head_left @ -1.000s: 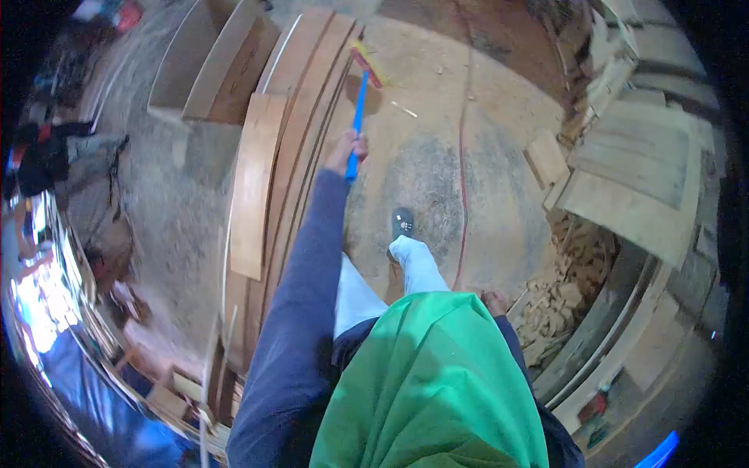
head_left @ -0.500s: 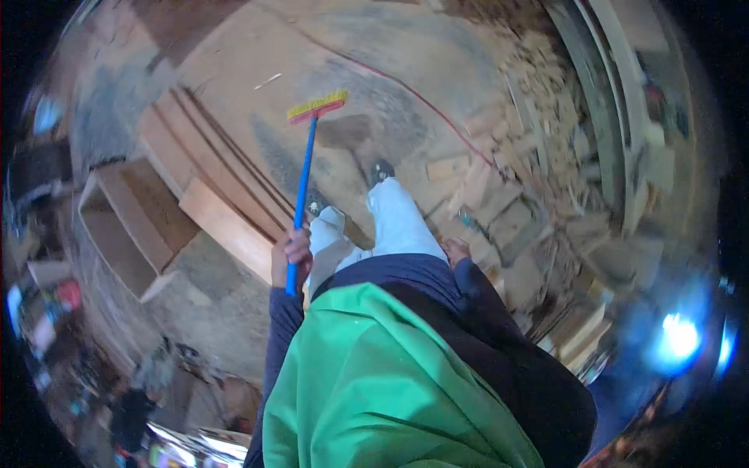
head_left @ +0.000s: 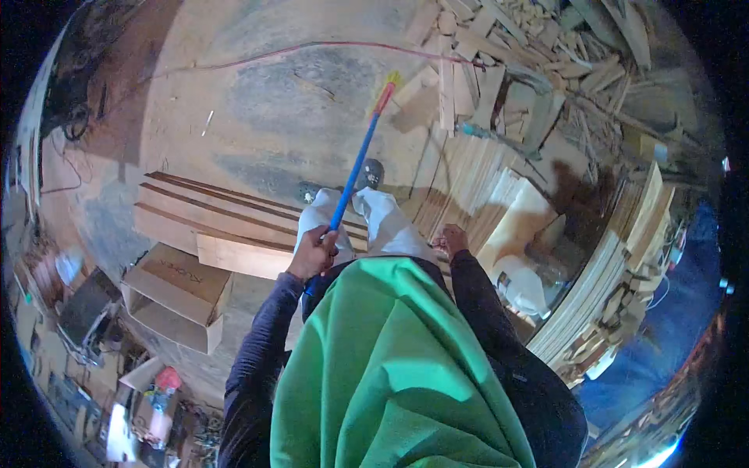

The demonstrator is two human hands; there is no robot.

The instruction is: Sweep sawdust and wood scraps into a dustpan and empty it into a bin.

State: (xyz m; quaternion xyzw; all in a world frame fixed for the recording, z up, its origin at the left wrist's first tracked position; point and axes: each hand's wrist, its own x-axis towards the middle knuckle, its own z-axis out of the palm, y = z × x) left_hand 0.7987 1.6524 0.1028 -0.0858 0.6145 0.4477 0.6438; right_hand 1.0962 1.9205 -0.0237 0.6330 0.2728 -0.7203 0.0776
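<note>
My left hand [head_left: 314, 253] is wrapped round the blue handle of a push broom [head_left: 354, 169]. The broom slants forward and to the right, across my shins. Its red head with yellow bristles is seen nearly end-on, over the floor beside some wood pieces. Whether the bristles touch the floor I cannot tell. My right hand [head_left: 452, 239] hangs at my right side, fingers curled in a loose fist, with nothing visible in it. It is nearest to my right thigh and apart from the broom.
Long boards [head_left: 218, 210] lie left of my feet, behind an open cardboard box [head_left: 173, 290]. A red hose [head_left: 312, 45] crosses the floor ahead. Scrap wood [head_left: 538, 47] is heaped at the far right. Stacked planks [head_left: 581, 285] and a white sack [head_left: 521, 287] stand nearer on the right.
My view and body have turned to the right. The broom head has swung rightward, from broadside to nearly end-on, toward the wood pieces. My left hand keeps its hold.
</note>
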